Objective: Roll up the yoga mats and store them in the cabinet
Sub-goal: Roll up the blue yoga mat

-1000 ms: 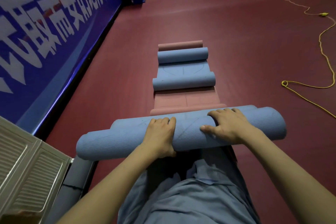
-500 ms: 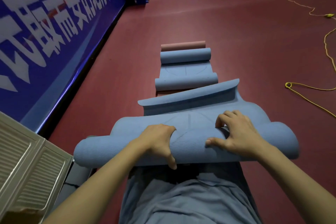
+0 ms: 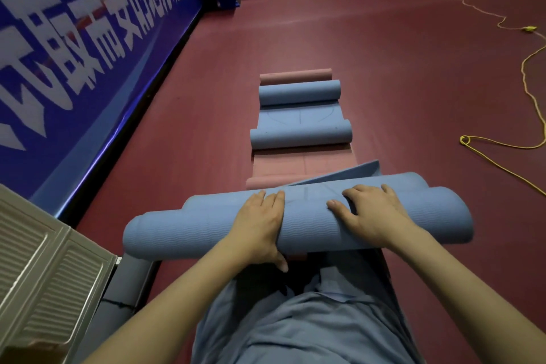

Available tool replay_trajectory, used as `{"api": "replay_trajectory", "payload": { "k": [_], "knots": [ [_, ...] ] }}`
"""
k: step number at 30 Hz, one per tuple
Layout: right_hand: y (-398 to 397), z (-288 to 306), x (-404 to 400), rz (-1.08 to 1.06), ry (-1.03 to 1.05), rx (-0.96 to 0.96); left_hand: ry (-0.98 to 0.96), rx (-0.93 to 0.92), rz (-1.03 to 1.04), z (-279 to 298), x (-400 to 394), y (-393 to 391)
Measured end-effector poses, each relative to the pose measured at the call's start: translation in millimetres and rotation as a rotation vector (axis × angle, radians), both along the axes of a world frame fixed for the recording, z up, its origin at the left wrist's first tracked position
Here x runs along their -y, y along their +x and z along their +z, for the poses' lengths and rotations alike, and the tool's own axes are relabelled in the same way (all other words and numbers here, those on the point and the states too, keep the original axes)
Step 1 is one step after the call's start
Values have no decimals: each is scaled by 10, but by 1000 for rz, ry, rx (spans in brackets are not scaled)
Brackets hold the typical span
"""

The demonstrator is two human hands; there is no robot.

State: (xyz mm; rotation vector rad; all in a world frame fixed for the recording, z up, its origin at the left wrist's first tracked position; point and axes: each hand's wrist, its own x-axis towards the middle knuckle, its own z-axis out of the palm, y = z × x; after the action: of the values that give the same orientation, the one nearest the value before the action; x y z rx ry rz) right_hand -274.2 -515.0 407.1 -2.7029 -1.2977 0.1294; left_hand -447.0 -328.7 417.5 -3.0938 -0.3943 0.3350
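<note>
Head view: the blue yoga mat roll (image 3: 189, 227) lies crosswise just in front of the person's lap, its loose flap jutting up behind. The left hand (image 3: 260, 227) wraps over the roll, thumb tucked under its near side. The right hand (image 3: 369, 216) presses on top, fingers spread and lightly curled. Beyond, a half-rolled blue mat (image 3: 300, 118) rests on a pink mat (image 3: 304, 164). The louvred cabinet door (image 3: 44, 275) sits at lower left.

Left hand (image 3: 260, 224) and right hand (image 3: 369, 216) press a rolled blue yoga mat (image 3: 183, 230) above the maroon floor (image 3: 384, 68), beside a louvred cabinet (image 3: 44, 275).
</note>
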Motion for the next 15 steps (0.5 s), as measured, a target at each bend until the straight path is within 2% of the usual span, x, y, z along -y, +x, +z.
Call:
{"api": "replay_trajectory", "payload": {
  "k": [3, 6, 9, 13, 15],
  "knots": [
    [10, 12, -107, -13, -8, 34, -54, -39, 23, 64, -85, 111],
    [52, 84, -129, 2, 3, 16, -15, -12, -37, 177, -140, 178],
    [108, 211, -119, 6, -111, -167, -19, -81, -60, 250, -139, 168],
    [124, 217, -33, 8, -227, -366, -184, -203, -33, 214, -79, 69],
    [62, 140, 50, 20, -179, -271, -221, -199, -20, 183, -82, 31]
  ]
}}
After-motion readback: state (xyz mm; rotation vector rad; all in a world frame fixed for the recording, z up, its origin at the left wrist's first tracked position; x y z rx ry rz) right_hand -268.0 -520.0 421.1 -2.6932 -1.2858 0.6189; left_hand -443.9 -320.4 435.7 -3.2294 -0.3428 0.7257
